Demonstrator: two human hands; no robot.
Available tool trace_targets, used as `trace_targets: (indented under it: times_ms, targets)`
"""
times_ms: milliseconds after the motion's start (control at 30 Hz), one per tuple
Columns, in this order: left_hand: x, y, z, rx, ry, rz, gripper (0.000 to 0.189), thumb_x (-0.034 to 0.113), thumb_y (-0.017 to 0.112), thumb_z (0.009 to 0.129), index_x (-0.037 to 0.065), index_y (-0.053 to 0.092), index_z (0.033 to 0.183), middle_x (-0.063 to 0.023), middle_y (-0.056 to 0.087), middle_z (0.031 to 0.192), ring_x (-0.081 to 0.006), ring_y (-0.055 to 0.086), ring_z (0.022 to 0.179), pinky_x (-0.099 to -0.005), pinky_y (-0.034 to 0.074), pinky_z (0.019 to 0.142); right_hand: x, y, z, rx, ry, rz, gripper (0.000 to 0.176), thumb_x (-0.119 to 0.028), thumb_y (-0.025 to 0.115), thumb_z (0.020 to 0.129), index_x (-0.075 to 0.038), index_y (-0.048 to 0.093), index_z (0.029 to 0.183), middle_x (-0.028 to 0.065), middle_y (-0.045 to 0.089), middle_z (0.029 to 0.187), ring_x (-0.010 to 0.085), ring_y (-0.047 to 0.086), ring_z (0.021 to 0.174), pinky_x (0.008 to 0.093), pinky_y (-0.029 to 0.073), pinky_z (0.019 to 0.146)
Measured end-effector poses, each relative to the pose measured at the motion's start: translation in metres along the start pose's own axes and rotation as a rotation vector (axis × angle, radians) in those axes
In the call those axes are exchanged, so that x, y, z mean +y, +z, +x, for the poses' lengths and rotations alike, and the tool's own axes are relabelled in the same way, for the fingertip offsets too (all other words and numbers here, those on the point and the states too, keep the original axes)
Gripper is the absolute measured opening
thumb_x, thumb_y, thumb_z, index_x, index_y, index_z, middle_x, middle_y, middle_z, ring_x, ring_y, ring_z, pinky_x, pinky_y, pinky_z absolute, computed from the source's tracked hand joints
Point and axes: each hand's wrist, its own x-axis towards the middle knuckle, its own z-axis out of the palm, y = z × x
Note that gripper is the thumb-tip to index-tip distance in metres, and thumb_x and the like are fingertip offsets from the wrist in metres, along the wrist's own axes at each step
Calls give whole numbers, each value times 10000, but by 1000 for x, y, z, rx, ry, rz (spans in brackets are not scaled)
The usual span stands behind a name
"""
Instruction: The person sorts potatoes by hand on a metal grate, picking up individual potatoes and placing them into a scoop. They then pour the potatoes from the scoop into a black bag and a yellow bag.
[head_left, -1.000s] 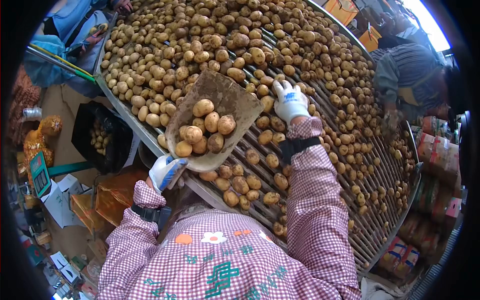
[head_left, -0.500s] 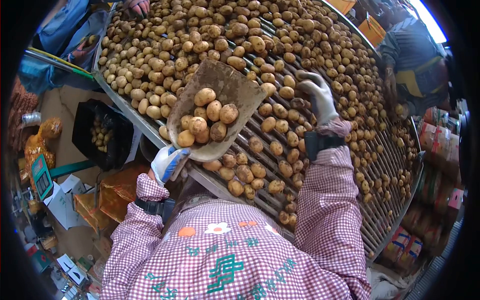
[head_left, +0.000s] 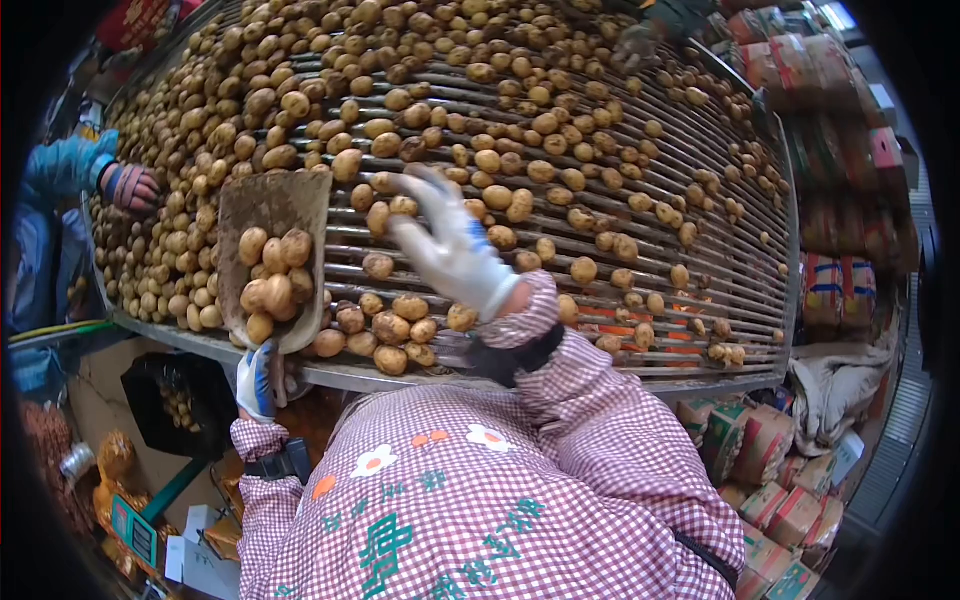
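Observation:
My left hand (head_left: 258, 384), in a white and blue glove, grips the near end of a dirt-stained scoop (head_left: 268, 203). Several potatoes (head_left: 272, 262) lie inside the scoop, which rests over the near left part of a slatted rack (head_left: 690, 352). My gloved right hand (head_left: 447, 245) hovers above the slats, right of the scoop, slightly blurred. Its fingers are apart and I see nothing held in them. Loose potatoes (head_left: 520, 204) lie around and beneath it, with a small group (head_left: 395, 330) between the scoop and the rack's near edge.
Another person's gloved hand (head_left: 130, 187) touches the potatoes at the left. A black container (head_left: 150, 400) holding potatoes stands below the rack's left side, near a green scale display (head_left: 135, 530). Stacked cartons (head_left: 835, 290) line the right. A metal rim (head_left: 740, 380) edges the rack.
The view has turned, and the scoop now points more directly away from me. My right hand has moved closer to the scoop. My left hand keeps its grip.

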Motion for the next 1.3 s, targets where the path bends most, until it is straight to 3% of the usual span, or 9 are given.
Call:
trace_targets:
  times_ms: [200, 267, 467, 567, 633, 833, 900, 1033, 1300]
  targets:
    - [8, 3, -4, -4, -29, 3, 369, 412, 600, 978, 69, 621, 1113, -29, 615, 762, -138, 574, 558, -250, 430, 457, 91, -151, -87, 189, 563, -1118, 525, -215, 582, 879, -54, 510, 1373, 212, 466, 1447, 369, 450, 1347, 538, 385, 1120]
    - [8, 3, -3, 2, -50, 27, 377, 415, 600, 977, 66, 621, 1117, -31, 616, 761, -137, 576, 563, -251, 431, 457, 138, -181, -129, 114, 723, -988, 580, -264, 587, 909, -79, 455, 1443, 236, 349, 1550, 433, 380, 1403, 509, 352, 1150]
    - [11, 8, -5, 45, -49, 5, 375, 428, 592, 982, 63, 621, 1065, -38, 607, 731, -148, 556, 516, -257, 438, 451, 129, -189, -129, 384, 727, -567, 373, -201, 697, 782, -90, 662, 1137, 240, 486, 1227, 425, 594, 1020, 477, 494, 922]
    - [10, 7, -6, 42, -35, 57, 373, 434, 588, 984, 67, 622, 1038, -31, 599, 718, -147, 548, 502, -256, 440, 450, 134, -203, -130, 489, 768, 241, 232, -172, 619, 911, -17, 637, 1082, 77, 592, 986, 196, 590, 906, 313, 499, 789]
    - [13, 13, -6, 113, -106, 18, 378, 441, 589, 982, 68, 625, 1034, -28, 592, 711, -144, 547, 503, -256, 440, 451, 123, -206, -130, 488, 630, 94, 159, -146, 574, 961, -8, 634, 1015, 35, 612, 863, 141, 584, 829, 282, 479, 719]
    - [9, 7, -4, 93, -112, 0, 390, 444, 618, 964, 74, 618, 1087, -28, 599, 748, -140, 568, 544, -247, 437, 442, 56, -192, -131, -63, 1084, -86, 409, -402, 639, 950, -4, 652, 1043, 93, 671, 931, 186, 649, 846, 309, 521, 740]
    - [8, 6, -3, 101, -130, -17, 397, 447, 625, 960, 74, 618, 1095, -25, 596, 747, -139, 569, 547, -242, 435, 440, 55, -164, -155, -223, 716, -532, 505, -451, 653, 926, -20, 619, 1186, 181, 648, 1148, 290, 661, 1049, 395, 544, 864]
    - [2, 2, -2, 101, -94, -28, 395, 440, 631, 959, 70, 616, 1097, -27, 600, 748, -138, 567, 544, -244, 436, 438, 49, -129, -165, -448, 780, -785, 663, -477, 691, 878, -59, 505, 1357, 218, 566, 1302, 380, 620, 1140, 442, 527, 935]
    - [5, 3, -2, 57, -64, -12, 376, 418, 636, 961, 62, 627, 1081, -46, 608, 728, -141, 562, 516, -249, 454, 436, 41, -159, -159, 169, 916, 972, 529, -405, 573, 1011, 23, 566, 1320, 177, 671, 1124, 204, 693, 781, 294, 579, 647]
